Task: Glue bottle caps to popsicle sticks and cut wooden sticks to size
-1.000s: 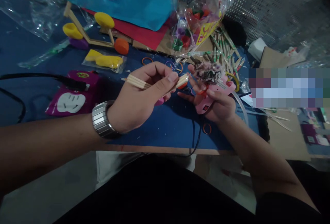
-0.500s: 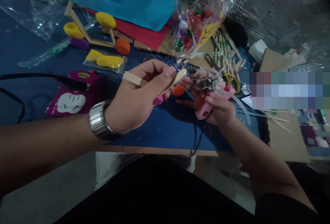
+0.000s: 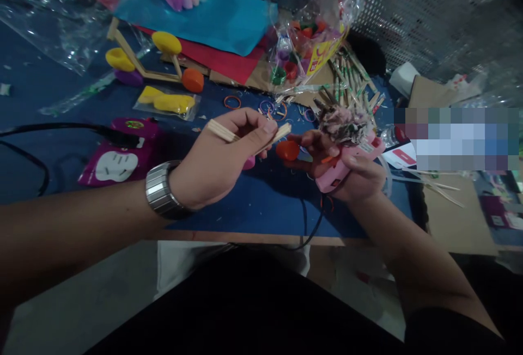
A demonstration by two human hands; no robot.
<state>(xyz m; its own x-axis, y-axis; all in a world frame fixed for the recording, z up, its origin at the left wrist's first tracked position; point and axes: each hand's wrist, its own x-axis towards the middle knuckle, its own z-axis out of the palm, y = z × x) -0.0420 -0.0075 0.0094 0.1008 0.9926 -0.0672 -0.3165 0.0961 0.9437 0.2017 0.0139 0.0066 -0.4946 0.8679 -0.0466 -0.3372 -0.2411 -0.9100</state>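
My left hand (image 3: 223, 161), with a metal watch at its wrist, pinches joined pale wooden sticks (image 3: 281, 132) that stick out on both sides of the thumb. A bright pink piece (image 3: 248, 163) shows below those fingers, mostly hidden. My right hand (image 3: 347, 167) is closed around a pink hot glue gun (image 3: 333, 176), its front end pointing up and coated in a grey, fuzzy clump (image 3: 345, 123). By the right fingertips is an orange cap (image 3: 287, 151); whether they touch it I cannot tell. A clear glue stick appears to trail from the gun's rear.
A stick frame with colored caps (image 3: 159, 76) stands back left, near a purple power strip (image 3: 118, 153) with black cables. Behind lie yellow pieces in a packet (image 3: 167, 101), blue sheets (image 3: 241, 25), a clear bag of caps (image 3: 304, 53) and a stick pile (image 3: 351, 74).
My right hand has shifted slightly right with the glue gun, and its spread fingers have curled in. The sticks in my left hand have turned a little. The view has shifted slightly.
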